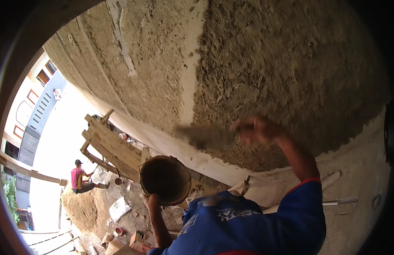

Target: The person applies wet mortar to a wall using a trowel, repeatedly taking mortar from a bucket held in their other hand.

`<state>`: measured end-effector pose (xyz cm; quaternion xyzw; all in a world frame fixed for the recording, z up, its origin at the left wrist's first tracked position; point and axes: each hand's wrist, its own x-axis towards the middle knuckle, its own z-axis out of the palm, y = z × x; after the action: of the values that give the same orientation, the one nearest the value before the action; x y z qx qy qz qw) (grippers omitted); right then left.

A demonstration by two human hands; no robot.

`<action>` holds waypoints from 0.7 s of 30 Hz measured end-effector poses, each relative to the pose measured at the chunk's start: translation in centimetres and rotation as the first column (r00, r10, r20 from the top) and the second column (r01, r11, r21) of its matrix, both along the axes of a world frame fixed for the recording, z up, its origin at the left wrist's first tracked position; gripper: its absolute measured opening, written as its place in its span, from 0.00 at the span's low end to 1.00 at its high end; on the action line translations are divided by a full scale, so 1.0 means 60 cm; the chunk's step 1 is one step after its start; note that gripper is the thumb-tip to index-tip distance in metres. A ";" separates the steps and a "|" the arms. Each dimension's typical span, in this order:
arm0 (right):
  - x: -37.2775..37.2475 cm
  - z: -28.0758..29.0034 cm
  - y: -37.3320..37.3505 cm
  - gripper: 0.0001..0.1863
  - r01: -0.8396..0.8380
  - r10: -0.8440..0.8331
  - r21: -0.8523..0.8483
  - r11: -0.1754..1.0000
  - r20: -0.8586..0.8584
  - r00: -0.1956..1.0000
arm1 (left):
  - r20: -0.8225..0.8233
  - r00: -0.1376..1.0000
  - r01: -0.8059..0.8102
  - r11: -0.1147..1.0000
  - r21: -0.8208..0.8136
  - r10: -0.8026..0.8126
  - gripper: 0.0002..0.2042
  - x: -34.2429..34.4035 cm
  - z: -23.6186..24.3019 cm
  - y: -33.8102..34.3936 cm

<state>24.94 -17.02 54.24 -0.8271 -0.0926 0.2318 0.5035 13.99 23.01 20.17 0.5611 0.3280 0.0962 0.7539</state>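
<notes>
My left hand grips the near rim of a dark, mortar-stained bucket; its inside is too shadowed to make out. Up against the wall, my right hand is closed round the handle of a trowel, both smeared by motion. The trowel's flat blade points left, across the lower end of a smooth pale vertical strip. Right of that strip the wall carries dark, rough wet-looking mortar; left of it the coat looks lighter and drier.
Wooden scaffold planks stand beyond the bucket at the left. Farther down, a person in a pink top and cap sits by a sand heap. A white sack and small buckets lie on the ground below.
</notes>
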 end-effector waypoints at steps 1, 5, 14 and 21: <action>0.028 -0.007 -0.048 0.14 0.207 -0.205 -0.036 0.978 0.053 0.977 | -0.122 0.992 0.022 0.999 0.043 -0.017 0.13 0.002 -0.006 0.001; -0.003 0.115 -0.175 0.17 0.582 -0.409 0.143 0.800 0.841 0.355 | -0.282 0.947 0.154 0.988 -0.016 -0.152 0.17 -0.018 0.034 -0.001; -0.101 -0.148 -0.090 0.19 0.000 0.019 -0.342 0.940 0.051 0.999 | -0.094 0.984 0.161 0.980 0.114 -0.150 0.22 0.000 0.000 -0.069; -0.058 -0.413 -0.034 0.09 -0.189 -0.090 0.780 0.597 0.299 0.950 | -0.020 0.893 0.450 0.889 0.086 -0.450 0.26 0.038 0.095 -0.222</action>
<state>21.47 -19.04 29.45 -0.5356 -0.2870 0.0481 0.7928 16.25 9.70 25.87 0.6546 0.1843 -0.0664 0.7301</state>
